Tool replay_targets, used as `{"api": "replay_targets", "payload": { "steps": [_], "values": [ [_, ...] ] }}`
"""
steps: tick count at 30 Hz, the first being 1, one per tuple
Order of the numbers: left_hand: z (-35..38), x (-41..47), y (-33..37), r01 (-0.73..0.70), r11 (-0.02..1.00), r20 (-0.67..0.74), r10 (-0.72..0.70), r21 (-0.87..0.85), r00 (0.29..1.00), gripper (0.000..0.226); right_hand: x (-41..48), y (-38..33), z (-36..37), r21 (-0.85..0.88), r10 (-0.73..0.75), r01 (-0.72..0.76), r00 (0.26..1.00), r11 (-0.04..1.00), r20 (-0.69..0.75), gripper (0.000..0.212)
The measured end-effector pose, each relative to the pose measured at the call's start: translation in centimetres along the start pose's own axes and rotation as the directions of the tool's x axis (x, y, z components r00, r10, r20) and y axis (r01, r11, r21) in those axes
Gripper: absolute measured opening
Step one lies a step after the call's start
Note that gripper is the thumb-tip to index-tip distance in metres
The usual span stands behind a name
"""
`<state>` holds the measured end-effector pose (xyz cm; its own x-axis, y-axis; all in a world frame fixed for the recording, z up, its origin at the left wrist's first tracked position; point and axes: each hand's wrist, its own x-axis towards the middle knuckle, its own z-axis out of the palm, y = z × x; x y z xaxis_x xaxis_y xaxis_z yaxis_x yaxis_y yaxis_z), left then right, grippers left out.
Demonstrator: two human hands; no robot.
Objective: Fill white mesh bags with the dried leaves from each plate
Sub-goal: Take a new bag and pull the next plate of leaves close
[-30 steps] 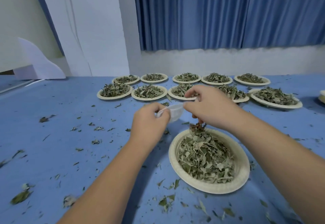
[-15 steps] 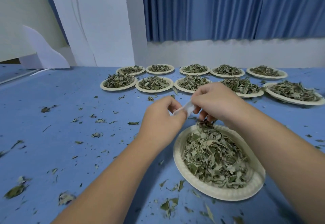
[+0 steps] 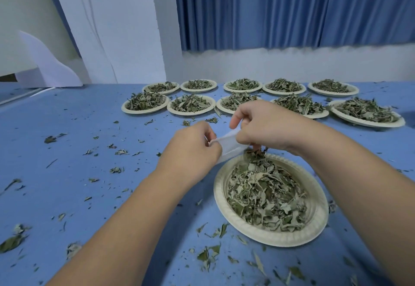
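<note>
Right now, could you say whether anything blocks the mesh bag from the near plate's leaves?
Nothing visible does: left hand and right hand hold the mesh bag beside the leaves, uncovered on the near plate.

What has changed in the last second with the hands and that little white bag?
More of the white mesh bag shows now: the left hand and right hand have drawn it out between them, over the far rim of the near plate. Both keep their grip on it, and nothing was let go. The dried leaves on that plate and the far plates lie as before.
</note>
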<state>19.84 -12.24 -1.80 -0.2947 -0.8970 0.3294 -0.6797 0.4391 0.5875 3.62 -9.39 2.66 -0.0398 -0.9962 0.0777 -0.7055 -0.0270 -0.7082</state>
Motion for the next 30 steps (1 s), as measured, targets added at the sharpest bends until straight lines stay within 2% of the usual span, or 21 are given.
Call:
{"api": "replay_targets", "payload": {
  "steps": [2,5,7,10,13,20,26,30],
  "values": [
    [-0.1,0.1,-0.2,-0.004,0.998,-0.059,0.000,-0.057,0.998,0.011,0.0,0.2,-0.3,-0.002,0.011,-0.011,1.000,1.000,0.022,0.021],
    [-0.3,0.4,-0.3,-0.026,0.959,-0.131,-0.011,-0.281,0.991,0.021,-0.1,0.4,-1.1,-0.014,0.025,-0.024,0.999,1.000,0.022,0.014],
    [-0.4,0.4,-0.4,-0.053,0.933,-0.169,-0.009,-0.355,0.986,0.025,-0.1,0.7,-1.9,-0.046,0.034,-0.033,0.999,0.998,0.001,0.015],
    [-0.5,0.5,-0.5,-0.068,0.915,-0.235,-0.029,-0.397,0.972,0.031,-0.1,1.4,-3.2,-0.262,0.072,-0.071,0.997,0.962,-0.005,0.028],
    [-0.5,0.7,-0.8,-0.061,0.927,-0.270,-0.044,-0.371,0.962,0.031,-0.3,1.7,-3.1,-0.454,0.166,-0.108,0.982,0.884,0.089,0.038],
    [-0.1,0.9,-1.1,-0.037,0.947,-0.266,-0.052,-0.319,0.962,0.028,-0.3,1.6,-0.9,-0.539,0.163,-0.070,0.979,0.840,0.126,0.035],
    [0.2,0.7,-1.1,-0.048,0.955,-0.244,-0.026,-0.292,0.969,0.025,0.0,2.0,-0.7,-0.529,0.120,-0.031,0.984,0.848,0.135,0.005],
    [0.4,0.9,-1.1,-0.061,0.962,-0.245,-0.006,-0.266,0.969,0.024,0.0,2.1,-1.3,-0.475,0.084,-0.007,0.986,0.880,0.141,0.005]
  ]
}}
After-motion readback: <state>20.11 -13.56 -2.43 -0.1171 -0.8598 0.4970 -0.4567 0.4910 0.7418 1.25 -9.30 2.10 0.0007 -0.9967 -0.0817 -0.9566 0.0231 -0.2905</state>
